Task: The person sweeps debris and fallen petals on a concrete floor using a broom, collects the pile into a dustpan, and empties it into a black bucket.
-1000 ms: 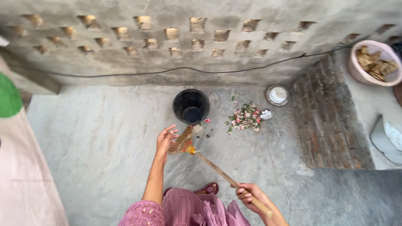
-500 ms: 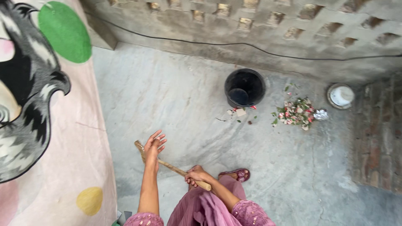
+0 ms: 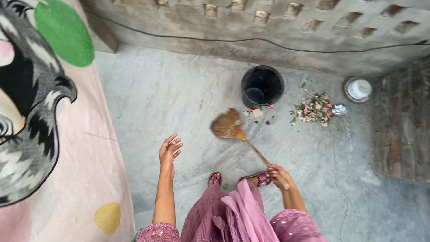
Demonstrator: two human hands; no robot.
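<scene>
Here, seen from above, a person in pink-mauve clothing stands on a grey, mottled concrete floor (image 3: 179,94). The right hand (image 3: 278,174) is closed around the thin wooden handle of a short straw broom (image 3: 239,134) with a tan, fan-shaped head; the grip sits near the handle's upper end, just above the right foot. From that hand the handle slants up and to the left, and the broom head (slightly blurred) lies on or just above the floor, near the front of a round black plastic bucket (image 3: 262,85). Whether the bristles touch the floor cannot be told. The left hand (image 3: 169,149) holds nothing: its fingers are spread and loosely curled, the palm raised in the air, well apart from the broom head.

A few small scraps (image 3: 259,113), red, white and green, lie on the floor between the broom head and the bucket. To the right of the bucket sits a small heap of mixed litter (image 3: 315,110), green leaves with red and white bits, with a crumpled piece of silvery foil (image 3: 339,110) touching its right edge. Further right, near a rough brick wall (image 3: 401,125), stands a round white-topped container (image 3: 358,89). A dark cable (image 3: 201,39) runs along the base of a perforated concrete wall (image 3: 268,22). At left lies a large pale-pink printed sheet (image 3: 53,134) with green and yellow circles.
</scene>
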